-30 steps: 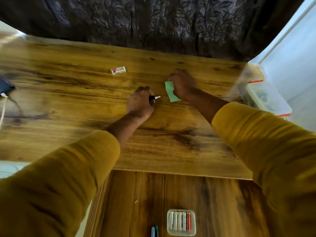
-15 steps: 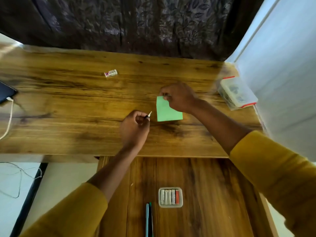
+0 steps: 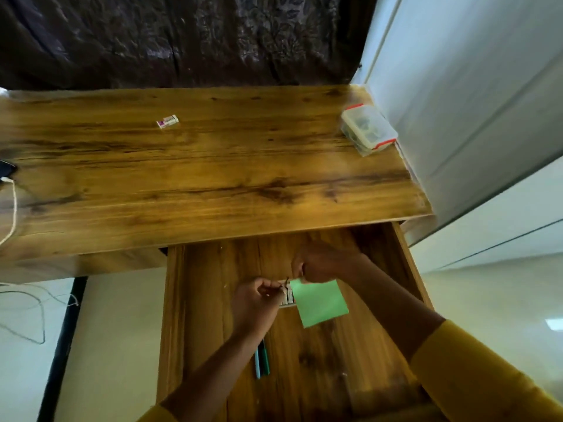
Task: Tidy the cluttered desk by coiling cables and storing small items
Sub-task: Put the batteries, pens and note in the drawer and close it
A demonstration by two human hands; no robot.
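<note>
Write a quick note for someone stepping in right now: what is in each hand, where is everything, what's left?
Left hand: pinches a small dark item, too small to identify.
Right hand: pinches a green note.
Both are over the open drawer, which holds pens and a partly hidden small case.
Left: drop both in; eraser, lidded box and white cable remain on the desk.

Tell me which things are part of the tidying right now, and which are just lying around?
In use: left hand pinching a small dark item; right hand holding the green paper; open drawer.
Lying about: eraser, plastic box, two pens, white cable.
</note>
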